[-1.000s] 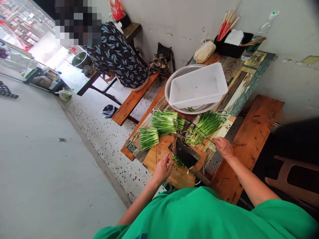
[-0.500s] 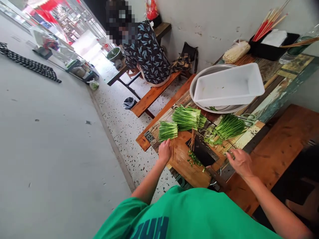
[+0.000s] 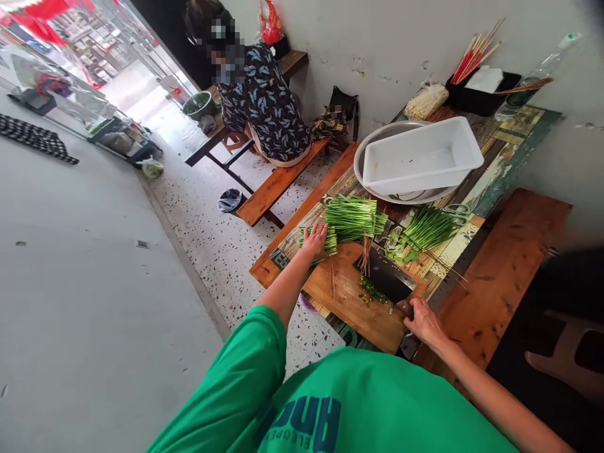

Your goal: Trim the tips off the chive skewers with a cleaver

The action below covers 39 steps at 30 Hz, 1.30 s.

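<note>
My left hand (image 3: 315, 240) lies with fingers spread over a small skewered bundle of green chives (image 3: 331, 241), partly covering it. Bare skewer ends (image 3: 331, 277) stick out from that bundle over the wooden cutting board (image 3: 340, 302). Beside it lies a larger stack of skewered chives (image 3: 350, 217), its skewers also pointing toward me. On the board rests a dark-bladed cleaver (image 3: 384, 277), with chopped green bits (image 3: 370, 289) along its edge. My right hand (image 3: 425, 322) is closed around the cleaver's handle, hiding most of it.
More skewered chives (image 3: 430, 228) lie at right, near scissors (image 3: 458, 212) and leafy scraps (image 3: 399, 248). Behind them a white plastic tub (image 3: 425, 157) sits in a metal basin (image 3: 361, 163). A black box of chopsticks (image 3: 504, 88) stands farther back. Another person (image 3: 264, 100) sits on a bench (image 3: 278, 189).
My left hand has moved forward from the board's edge onto the small chive bundle. My right hand has come down and inward onto the cleaver's handle. The view has shifted slightly.
</note>
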Each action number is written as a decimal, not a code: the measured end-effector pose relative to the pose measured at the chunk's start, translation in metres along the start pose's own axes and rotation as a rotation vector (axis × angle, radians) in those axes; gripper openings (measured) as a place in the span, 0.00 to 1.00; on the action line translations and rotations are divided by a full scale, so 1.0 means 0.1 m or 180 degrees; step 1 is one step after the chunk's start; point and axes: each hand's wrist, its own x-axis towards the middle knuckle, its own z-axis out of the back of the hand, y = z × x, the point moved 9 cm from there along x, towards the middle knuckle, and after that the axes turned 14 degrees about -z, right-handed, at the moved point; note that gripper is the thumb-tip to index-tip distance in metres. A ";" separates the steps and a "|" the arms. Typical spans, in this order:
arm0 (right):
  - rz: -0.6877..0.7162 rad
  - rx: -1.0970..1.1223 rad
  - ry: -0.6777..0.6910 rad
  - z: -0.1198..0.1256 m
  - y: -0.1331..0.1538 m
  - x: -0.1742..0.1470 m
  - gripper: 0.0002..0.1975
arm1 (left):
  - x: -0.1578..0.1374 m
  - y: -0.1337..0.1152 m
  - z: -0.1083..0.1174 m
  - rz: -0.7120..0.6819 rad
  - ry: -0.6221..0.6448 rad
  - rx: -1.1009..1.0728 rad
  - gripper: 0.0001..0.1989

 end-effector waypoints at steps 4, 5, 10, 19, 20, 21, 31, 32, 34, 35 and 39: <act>-0.0341 -0.0232 -0.0270 0.32 -0.04 -0.11 0.10 | 0.07 0.09 0.04 -0.0178 -0.0078 -0.0128 0.62; -0.0382 -0.0337 -0.0326 0.43 -0.05 -0.16 0.09 | 0.07 0.10 0.05 -0.0235 -0.0128 -0.0162 0.60; -0.0437 -0.0859 -0.0451 0.93 -0.08 -0.49 0.07 | 0.03 0.10 0.06 -0.0285 -0.0431 -0.0302 0.59; -0.0961 -0.0056 -0.0276 1.12 -0.38 -0.90 0.16 | -0.22 0.13 0.15 -0.0162 -0.1090 -0.0346 0.55; -0.0967 0.0126 -0.0194 1.07 -0.38 -0.94 0.18 | -0.27 0.14 0.19 -0.0165 -0.1186 -0.0361 0.55; -0.0898 0.0316 -0.0085 1.01 -0.35 -0.97 0.20 | -0.33 0.15 0.22 -0.0179 -0.1289 -0.0379 0.54; 0.0254 0.1079 0.1167 0.25 -0.03 -0.75 0.25 | -1.22 0.21 0.48 -0.0128 -0.2400 -0.0591 0.51; 0.0301 0.1059 0.1240 0.20 -0.05 -0.70 0.26 | -1.34 0.19 0.50 -0.0058 -0.2486 -0.0626 0.51; 0.0356 0.0990 0.1357 0.13 -0.11 -0.58 0.27 | -1.58 0.11 0.52 0.0119 -0.2542 -0.0696 0.52; 0.0364 0.0964 0.1390 0.11 -0.14 -0.52 0.27 | -1.69 0.04 0.50 0.0248 -0.2512 -0.0737 0.52; 0.0501 0.1111 0.1327 0.22 -0.14 -0.31 0.27 | -1.99 -0.42 0.19 0.0787 -0.2166 -0.1078 0.52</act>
